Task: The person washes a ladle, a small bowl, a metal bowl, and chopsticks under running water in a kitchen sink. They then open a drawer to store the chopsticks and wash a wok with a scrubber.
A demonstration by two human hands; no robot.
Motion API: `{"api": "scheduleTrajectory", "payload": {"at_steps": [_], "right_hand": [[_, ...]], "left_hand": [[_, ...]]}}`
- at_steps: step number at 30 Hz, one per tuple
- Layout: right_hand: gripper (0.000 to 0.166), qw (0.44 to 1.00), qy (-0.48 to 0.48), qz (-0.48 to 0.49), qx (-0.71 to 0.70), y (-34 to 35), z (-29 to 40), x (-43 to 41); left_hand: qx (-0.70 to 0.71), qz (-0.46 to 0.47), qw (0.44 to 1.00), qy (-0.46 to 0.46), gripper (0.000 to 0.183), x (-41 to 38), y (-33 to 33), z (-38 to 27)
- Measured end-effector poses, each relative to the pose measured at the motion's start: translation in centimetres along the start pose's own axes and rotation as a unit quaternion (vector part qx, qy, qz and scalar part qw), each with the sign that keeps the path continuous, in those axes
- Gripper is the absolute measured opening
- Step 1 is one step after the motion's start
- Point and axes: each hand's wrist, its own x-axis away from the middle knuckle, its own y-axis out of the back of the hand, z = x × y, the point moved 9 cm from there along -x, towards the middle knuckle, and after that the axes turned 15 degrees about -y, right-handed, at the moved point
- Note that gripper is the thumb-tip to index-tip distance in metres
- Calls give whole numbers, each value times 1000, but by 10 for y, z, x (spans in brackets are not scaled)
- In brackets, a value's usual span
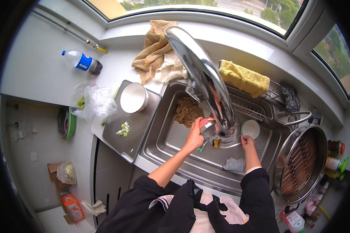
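Note:
Inside the stainless steel sink (175, 139), my left hand (194, 137) grips a small red-and-steel bowl (206, 125) by its side, tilted beneath the spout of the chrome faucet (205, 72). Water appears to run there, though the spout partly hides the bowl. My right hand (248, 142) holds the near rim of a small round white dish with a green edge (250, 129). Between the hands, a yellow-and-black item (216, 142) and a teal item (201, 148) lie on the sink floor. A wet brown cloth (189, 111) is behind my left hand, and a grey cloth (234, 164) lies nearer me.
Left of the sink, a dark cutting board (131, 122) bears a white bowl (133, 98) and chopped green vegetable pieces (123, 129). A yellow towel (245, 78) hangs over a rack behind. At right stands a large steel pot (302, 166). A Pepsi bottle (83, 62) lies far left.

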Motion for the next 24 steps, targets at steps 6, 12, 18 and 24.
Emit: {"api": "scheduleTrajectory", "payload": {"at_steps": [6,12,18,24], "right_hand": [[17,984,-73,149,57,-40,-33,58],[35,943,-18,228,241,-80,-71,165],[39,925,-1,237,297,-77,-96,185],[45,916,31,238,321,-83,-103,216]], "left_hand": [[-222,-135,945,-200,63,33,67,-53],[-71,-358,901,-235,35,58,176,-55],[-46,-411,908,-73,20,37,326,-2],[-277,-351,893,43,40,27,362,-6]]}}
